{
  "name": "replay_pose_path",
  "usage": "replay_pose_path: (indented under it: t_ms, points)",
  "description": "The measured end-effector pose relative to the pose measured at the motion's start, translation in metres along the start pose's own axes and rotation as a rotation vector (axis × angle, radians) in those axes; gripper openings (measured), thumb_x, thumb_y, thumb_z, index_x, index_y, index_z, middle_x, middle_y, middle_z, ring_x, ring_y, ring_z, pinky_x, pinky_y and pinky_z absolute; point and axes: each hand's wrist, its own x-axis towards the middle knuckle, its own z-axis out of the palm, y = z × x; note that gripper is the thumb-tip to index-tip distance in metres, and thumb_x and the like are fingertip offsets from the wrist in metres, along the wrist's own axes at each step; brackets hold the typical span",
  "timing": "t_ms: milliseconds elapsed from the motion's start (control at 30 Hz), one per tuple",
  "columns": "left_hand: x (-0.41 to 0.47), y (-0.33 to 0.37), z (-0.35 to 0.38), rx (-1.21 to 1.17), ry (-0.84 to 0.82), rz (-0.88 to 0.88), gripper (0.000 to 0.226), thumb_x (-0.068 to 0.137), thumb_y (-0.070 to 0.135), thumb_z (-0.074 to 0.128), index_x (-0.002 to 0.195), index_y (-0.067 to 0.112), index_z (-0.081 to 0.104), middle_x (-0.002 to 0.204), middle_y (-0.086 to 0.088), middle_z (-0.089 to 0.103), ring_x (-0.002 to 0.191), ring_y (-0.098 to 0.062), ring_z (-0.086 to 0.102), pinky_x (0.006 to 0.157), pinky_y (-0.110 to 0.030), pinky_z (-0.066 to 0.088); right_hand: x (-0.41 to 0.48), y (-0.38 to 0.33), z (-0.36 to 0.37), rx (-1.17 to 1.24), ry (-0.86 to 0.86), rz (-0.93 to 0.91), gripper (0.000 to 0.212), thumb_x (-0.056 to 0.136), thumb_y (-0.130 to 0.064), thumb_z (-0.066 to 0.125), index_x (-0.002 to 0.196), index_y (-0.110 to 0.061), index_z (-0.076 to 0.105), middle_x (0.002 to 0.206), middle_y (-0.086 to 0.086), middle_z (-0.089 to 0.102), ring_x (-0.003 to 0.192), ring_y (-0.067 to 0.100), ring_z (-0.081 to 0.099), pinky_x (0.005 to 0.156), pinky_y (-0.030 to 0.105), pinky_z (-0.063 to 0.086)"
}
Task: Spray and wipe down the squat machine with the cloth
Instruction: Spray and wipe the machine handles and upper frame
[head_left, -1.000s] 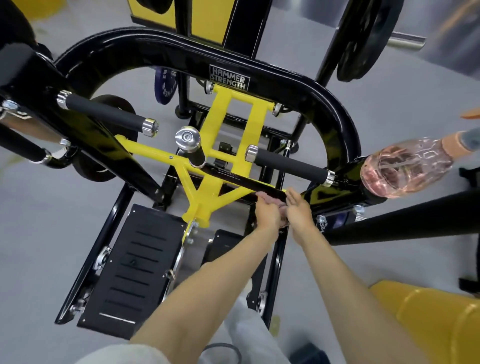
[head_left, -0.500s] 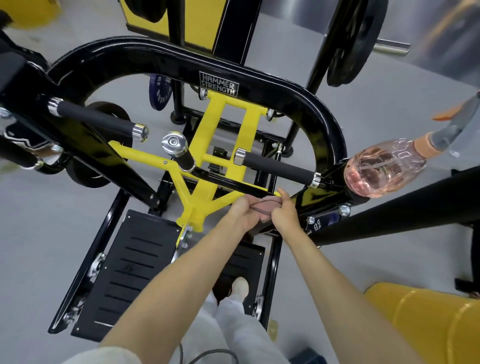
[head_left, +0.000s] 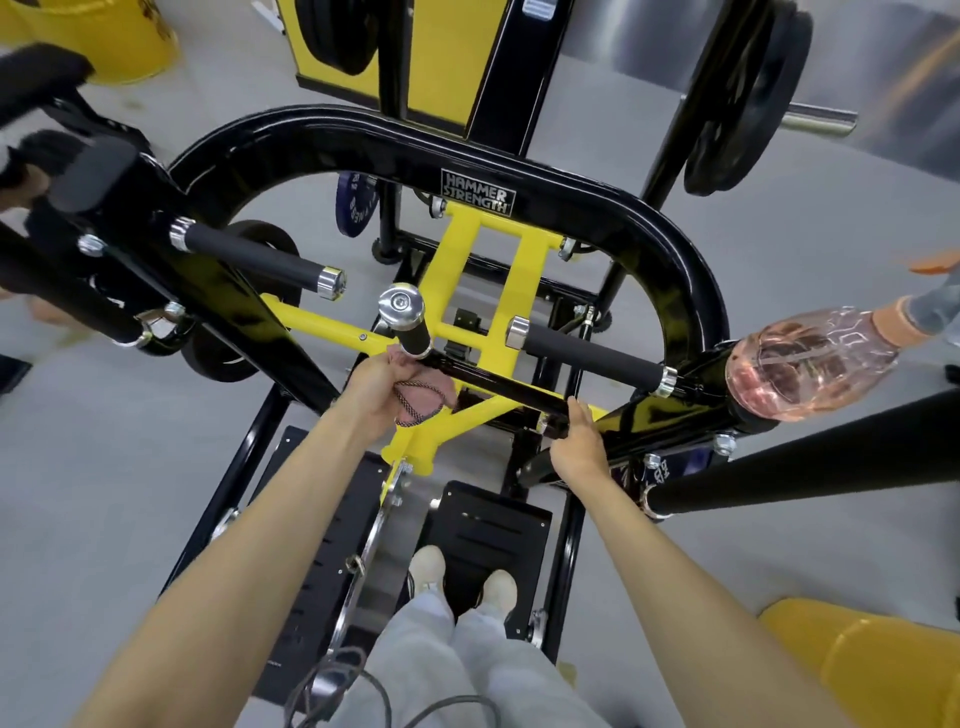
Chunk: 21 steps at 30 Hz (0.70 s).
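Left hand (head_left: 376, 387) is clamped on the bunched pink cloth (head_left: 434, 397), which is pressed against the glossy black crossbar (head_left: 498, 382) of the black-and-yellow steel squat machine (head_left: 519, 150). This is just left of frame centre, right under the short foam-gripped handle with the chrome cap (head_left: 410, 327). The cloth is balled up, judged so that pressure is put on the tube and the handle root is reached. A dark braided loop hangs from it.

Right hand (head_left: 576, 452) is wrapped round the lower right end of the same crossbar, right of centre, with no cloth in it. It is judged to be a brace, so the bar is kept steady during the wipe. Whether the thumb is closed under the tube cannot be told from above.

The clear plastic spray bottle of pink liquid (head_left: 810, 374), orange-collared, is parked on the frame end at the mid right edge, base toward the camera, well apart from both hands. Spraying is judged done for this section, with wiping in hand. Pale shoes (head_left: 428, 566) are planted on the black perforated footplate (head_left: 498, 519) at lower centre.

Versus half a second ago:
- Both hands were held together on the cloth near the right end of the crossbar.
- They are now split, and the cloth has been carried up-left along the bar to the handle.
- The right hand is left about where it was, and the bottle is unmoved on the frame
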Motion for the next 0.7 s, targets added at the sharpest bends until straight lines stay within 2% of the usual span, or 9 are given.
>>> replay_pose_path:
  t_ms: [100,167,233,300,367,433,533,600,700]
  points:
    - [0.001,-0.012,-0.002,0.062,0.053,0.152,0.036,0.089,-0.007,0.043,0.102,0.018,0.065,0.089,-0.011,0.064,0.075,-0.024,0.06,0.062,-0.032,0.045,0.002,0.003,0.002,0.086,0.036,-0.001,0.076,0.087,0.013,0.037,0.152,-0.022,0.021,0.161,-0.007,0.009,0.147,0.02,0.012,0.11,0.028,0.03]
    - [0.003,-0.021,-0.002,0.048,0.031,0.192,0.043,0.077,-0.004,0.047,0.097,0.028,0.067,0.077,-0.011,0.053,0.061,-0.018,0.046,0.054,-0.03,0.023,0.001,0.006,0.001,0.156,0.051,-0.007,0.076,0.086,0.016,0.035,0.151,-0.022,0.025,0.16,-0.007,0.013,0.146,0.021,0.017,0.1,0.023,0.038]
    - [0.006,-0.028,0.003,-0.031,-0.035,0.229,0.047,0.067,-0.005,0.047,0.102,0.022,0.063,0.086,-0.012,0.045,0.069,-0.017,0.036,0.06,-0.036,0.014,0.003,0.013,0.002,0.194,0.083,-0.025,0.078,0.084,0.016,0.037,0.15,-0.024,0.028,0.158,-0.004,0.021,0.145,0.024,0.022,0.105,0.029,0.04]
    - [0.008,-0.031,0.013,-0.097,-0.129,0.253,0.05,0.068,-0.011,0.04,0.108,0.014,0.056,0.097,-0.016,0.041,0.066,-0.019,0.027,0.059,-0.037,0.01,0.004,0.021,0.005,0.213,0.14,-0.032,0.083,0.081,0.017,0.039,0.15,-0.027,0.027,0.151,0.004,0.034,0.138,0.028,0.034,0.087,0.021,0.048]
    - [0.012,-0.035,0.02,-0.106,-0.158,0.251,0.05,0.071,-0.015,0.032,0.106,0.014,0.052,0.097,-0.019,0.037,0.057,-0.019,0.016,0.053,-0.028,0.011,0.004,0.028,0.009,0.254,0.211,-0.046,0.085,0.08,0.019,0.041,0.15,-0.027,0.026,0.146,0.007,0.041,0.13,0.025,0.044,0.076,0.011,0.042]
    - [0.013,-0.041,0.026,-0.132,-0.174,0.206,0.051,0.074,-0.017,0.03,0.11,0.015,0.047,0.091,-0.02,0.035,0.056,-0.016,0.014,0.049,-0.022,0.015,0.002,0.034,0.014,0.274,0.277,-0.093,0.088,0.078,0.021,0.043,0.15,-0.027,0.026,0.147,0.006,0.039,0.133,0.019,0.041,0.086,0.011,0.04]
    - [0.009,-0.06,0.05,-0.123,-0.282,0.101,0.044,0.075,-0.012,0.04,0.112,0.011,0.05,0.076,-0.004,0.048,0.059,-0.011,0.021,0.051,-0.022,0.013,0.002,0.045,0.031,0.235,0.359,-0.172,0.089,0.078,0.021,0.047,0.15,-0.026,0.024,0.151,0.006,0.034,0.143,0.02,0.027,0.112,0.029,0.033]
    - [0.004,-0.081,0.075,-0.084,-0.332,0.039,0.044,0.076,-0.011,0.043,0.094,0.021,0.068,0.077,-0.004,0.049,0.067,-0.011,0.029,0.055,-0.033,0.01,0.004,0.049,0.04,0.226,0.413,-0.196,0.087,0.077,0.022,0.045,0.149,-0.025,0.027,0.149,0.005,0.037,0.142,0.02,0.029,0.115,0.032,0.03]
    - [0.003,-0.124,0.114,0.05,-0.32,-0.029,0.041,0.079,0.0,0.052,0.083,0.035,0.072,0.073,-0.001,0.059,0.064,-0.014,0.042,0.049,-0.025,0.018,0.015,0.053,0.04,0.209,0.561,-0.353,0.076,0.073,0.023,0.046,0.139,-0.015,0.044,0.124,-0.003,0.053,0.123,0.022,0.05,0.103,0.031,0.044]
